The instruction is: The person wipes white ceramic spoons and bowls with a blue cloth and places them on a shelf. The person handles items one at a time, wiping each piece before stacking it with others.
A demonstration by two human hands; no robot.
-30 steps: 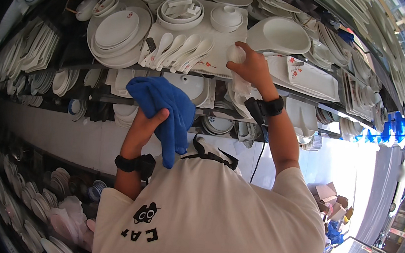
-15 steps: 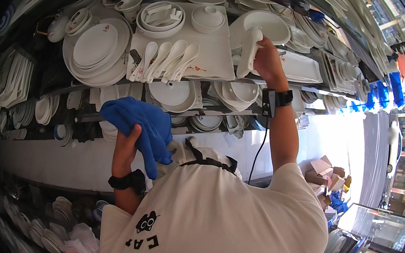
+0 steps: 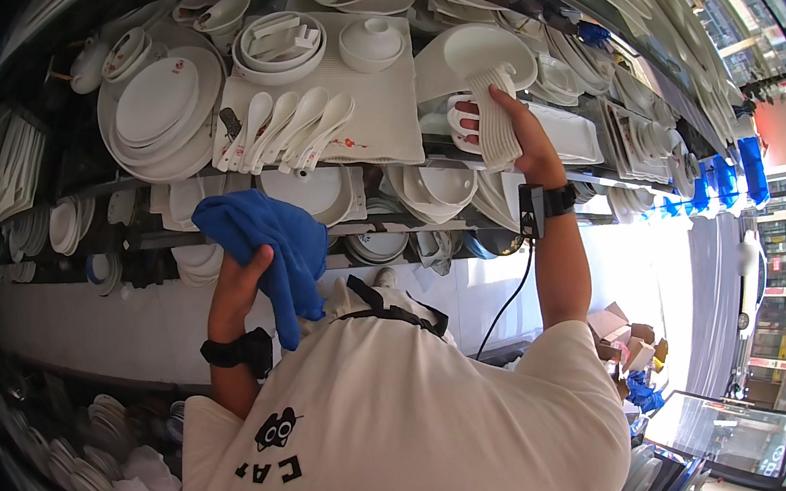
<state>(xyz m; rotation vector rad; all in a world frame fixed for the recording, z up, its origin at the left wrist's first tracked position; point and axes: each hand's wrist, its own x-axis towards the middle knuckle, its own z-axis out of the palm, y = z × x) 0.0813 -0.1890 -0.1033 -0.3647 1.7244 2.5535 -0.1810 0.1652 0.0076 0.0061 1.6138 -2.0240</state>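
A bunched blue cloth (image 3: 267, 241) hangs from my left hand (image 3: 243, 285), which is closed on it in front of the shelf edge. My right hand (image 3: 527, 142) grips a white ribbed dish (image 3: 496, 122), thumb on the ribbed face and fingers curling around its far side. The dish is tilted up, over a white rectangular plate (image 3: 575, 136). Behind it lies a wide white bowl (image 3: 509, 57). Left of the dish, a row of white soup spoons (image 3: 302, 127) rests on a large square ribbed plate (image 3: 396, 115).
Nested white bowls (image 3: 278, 66) and a small lidded bowl (image 3: 371, 44) stand on the square plate. Stacked round plates (image 3: 155, 102) fill the left. More crockery crowds the lower shelf (image 3: 307, 187). Cardboard boxes (image 3: 624, 332) lie on the floor at right.
The dish in my right hand has turned from nearly edge-on to show its ribbed face, and my hand has moved slightly lower and right. My left hand keeps the cloth; the view has shifted slightly.
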